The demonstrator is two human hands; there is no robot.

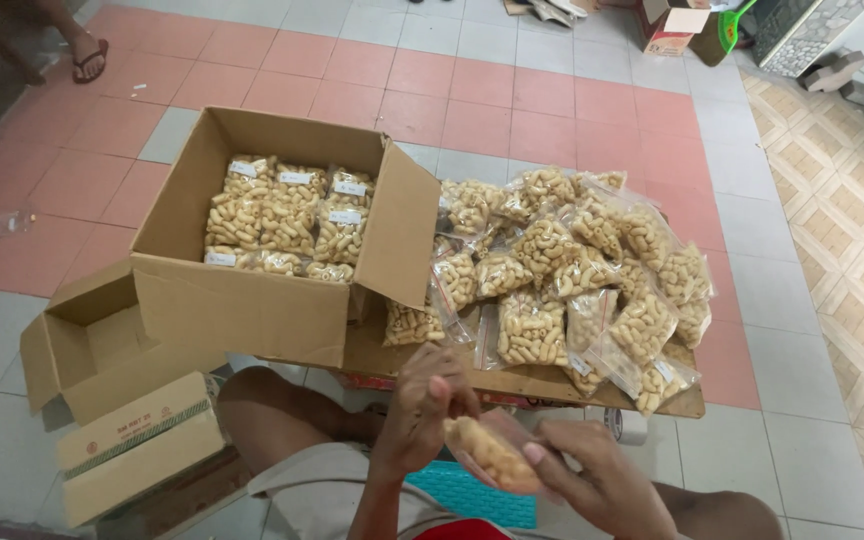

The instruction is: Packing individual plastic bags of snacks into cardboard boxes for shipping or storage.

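Got a small clear bag (492, 452) of pale cashew-looking nuts in both hands right now, held low over my lap, on the near side of the big box (272, 240). My left hand (422, 410) is on the bag's top end, fingers (439, 388) pinched together on the plastic there. My right hand (597, 480) is under and beside it, with the fingers closed on the bag's lower edge, thumb on top.

The big box sits open in front of me, a bit to the left, flaps up, already partly filled with the same kind of bags (287, 215) lying flat in rows, each with a small white label. Right of the box there's a loose pile (572, 270) of more bags, heaped against the box's right flap and spreading away from it. Box and pile both rest on a low board (512, 385) that's pretty much my counter.

Left of the big box, touching its front corner, there's a smaller empty box (87, 345) lying open, and another closed carton (142, 445) just nearer to me than that one. Floor is pink and grey tile. Someone's foot in a sandal (89, 60) shows way beyond the box, top left.
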